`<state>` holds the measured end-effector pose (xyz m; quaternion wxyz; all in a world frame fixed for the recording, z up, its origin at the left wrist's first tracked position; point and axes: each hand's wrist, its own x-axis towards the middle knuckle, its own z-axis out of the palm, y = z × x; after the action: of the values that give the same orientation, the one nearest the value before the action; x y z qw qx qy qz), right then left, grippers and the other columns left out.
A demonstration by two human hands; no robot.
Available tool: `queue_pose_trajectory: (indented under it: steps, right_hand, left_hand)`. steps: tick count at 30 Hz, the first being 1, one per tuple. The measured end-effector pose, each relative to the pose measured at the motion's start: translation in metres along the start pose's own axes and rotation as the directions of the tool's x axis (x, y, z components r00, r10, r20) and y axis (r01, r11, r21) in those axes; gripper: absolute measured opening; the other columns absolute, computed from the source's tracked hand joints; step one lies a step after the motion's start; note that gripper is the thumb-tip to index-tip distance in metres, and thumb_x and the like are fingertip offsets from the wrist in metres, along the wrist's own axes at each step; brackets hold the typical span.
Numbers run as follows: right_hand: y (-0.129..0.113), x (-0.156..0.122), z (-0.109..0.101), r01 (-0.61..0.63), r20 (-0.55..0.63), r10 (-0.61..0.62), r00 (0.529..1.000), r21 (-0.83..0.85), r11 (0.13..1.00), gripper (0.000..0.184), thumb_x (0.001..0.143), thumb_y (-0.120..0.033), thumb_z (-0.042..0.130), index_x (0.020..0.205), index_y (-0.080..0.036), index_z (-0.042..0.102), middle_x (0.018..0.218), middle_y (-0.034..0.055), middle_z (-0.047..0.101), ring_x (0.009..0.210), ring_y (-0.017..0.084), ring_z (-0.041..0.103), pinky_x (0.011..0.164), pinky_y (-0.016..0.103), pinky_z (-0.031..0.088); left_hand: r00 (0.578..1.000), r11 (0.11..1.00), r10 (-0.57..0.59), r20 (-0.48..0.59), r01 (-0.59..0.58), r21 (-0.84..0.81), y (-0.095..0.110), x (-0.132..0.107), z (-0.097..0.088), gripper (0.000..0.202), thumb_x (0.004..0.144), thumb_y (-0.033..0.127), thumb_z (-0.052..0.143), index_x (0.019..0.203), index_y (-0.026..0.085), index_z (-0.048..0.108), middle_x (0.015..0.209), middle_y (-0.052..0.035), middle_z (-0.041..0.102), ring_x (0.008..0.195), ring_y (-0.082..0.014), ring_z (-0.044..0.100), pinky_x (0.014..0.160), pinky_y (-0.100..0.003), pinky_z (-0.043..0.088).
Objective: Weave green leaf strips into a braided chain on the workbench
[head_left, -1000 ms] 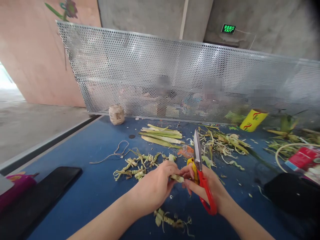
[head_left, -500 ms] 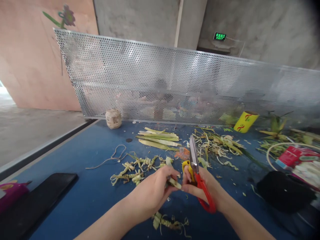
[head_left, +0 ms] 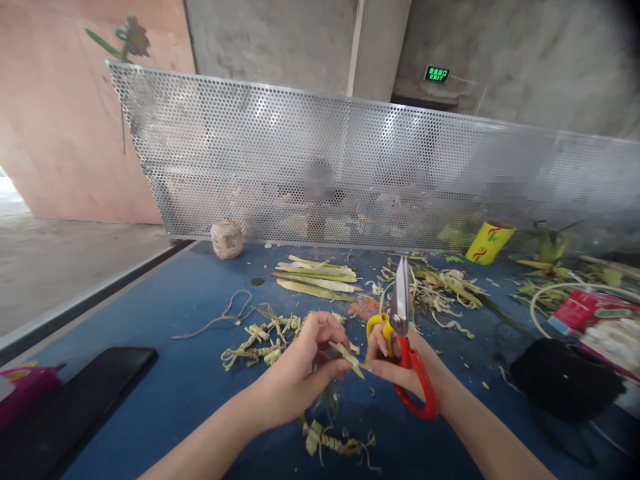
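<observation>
My left hand (head_left: 313, 363) pinches a narrow, pale green strip of plaited leaf (head_left: 350, 358) between thumb and fingers. Close by on the right, my right hand (head_left: 415, 367) has the scissors (head_left: 400, 307) hooked over its fingers. Their red and yellow handles surround the hand, and the blades point up and away, almost closed. The right thumb and forefinger meet near the strip's tip; whether they grip it is unclear. Behind my left hand lie knotted leaf braids (head_left: 273, 337). Another curly braid (head_left: 335, 443) rests on the blue table nearer me.
Flat leaf strips (head_left: 317, 277) and a heap of shredded leaves (head_left: 445, 287) lie farther back. A twine ball (head_left: 227, 239) and yellow roll (head_left: 490, 243) stand before the perforated metal screen (head_left: 280, 153). A black phone (head_left: 105, 387) lies left, a black pouch-like thing (head_left: 565, 380) right.
The scissors have shifted slightly right and their blades stand more upright. My left fingers have lifted and spread a little, showing more of the leaf strip.
</observation>
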<state>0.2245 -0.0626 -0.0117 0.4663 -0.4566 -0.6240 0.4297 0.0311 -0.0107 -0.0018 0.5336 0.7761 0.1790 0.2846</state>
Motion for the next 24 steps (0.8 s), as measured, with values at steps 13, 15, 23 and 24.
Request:
queue_pose_trajectory:
  steps: [13, 15, 23, 24]
  right_hand:
    - [-0.001, -0.006, 0.005, -0.038, -0.162, 0.002, 0.987, -0.224, 0.974, 0.023, 0.071, -0.028, 0.062, 0.08, -0.021, 0.042, 0.071, -0.0031, 0.04, 0.059, 0.01, 0.039, 0.058, 0.024, 0.04]
    - [-0.002, -0.009, 0.006, -0.109, -0.163, 0.066, 0.984, -0.274, 0.956, 0.028, 0.07, -0.035, 0.062, 0.084, -0.022, 0.043, 0.072, -0.0024, 0.041, 0.063, 0.012, 0.041, 0.06, 0.024, 0.041]
    - [-0.009, -0.011, 0.002, -0.15, -0.002, 0.156, 0.988, -0.279, 0.948, 0.027, 0.075, -0.04, 0.058, 0.084, -0.019, 0.043, 0.074, -0.0026, 0.041, 0.063, 0.01, 0.037, 0.063, 0.024, 0.04]
    - [-0.009, -0.011, 0.002, -0.155, 0.019, 0.166, 0.986, -0.268, 0.951, 0.027, 0.075, -0.039, 0.059, 0.083, -0.019, 0.043, 0.073, -0.0031, 0.04, 0.062, 0.01, 0.036, 0.062, 0.024, 0.04]
  left_hand:
    - [0.936, 0.919, 0.066, -0.344, -0.191, -0.344, 0.005, 0.009, -0.01, 0.039, 0.073, 0.016, 0.063, 0.105, 0.019, 0.041, 0.081, -0.0007, 0.06, 0.08, -0.0128, 0.061, 0.071, -0.025, 0.048]
    - [0.895, 0.92, 0.14, -0.423, -0.276, -0.279, 0.008, 0.008, -0.014, 0.041, 0.073, 0.01, 0.062, 0.107, 0.02, 0.041, 0.082, -0.0003, 0.062, 0.083, -0.0126, 0.061, 0.073, -0.025, 0.049]
    - [0.705, 0.889, 0.325, -0.63, -0.454, -0.05, 0.019, 0.004, -0.023, 0.051, 0.068, 0.0, 0.063, 0.109, 0.022, 0.042, 0.077, 0.0031, 0.067, 0.089, -0.0121, 0.062, 0.089, -0.027, 0.048]
    - [0.698, 0.89, 0.324, -0.638, -0.454, -0.045, 0.019, 0.004, -0.023, 0.05, 0.067, 0.001, 0.063, 0.108, 0.022, 0.042, 0.076, 0.0031, 0.067, 0.089, -0.0122, 0.063, 0.088, -0.028, 0.048]
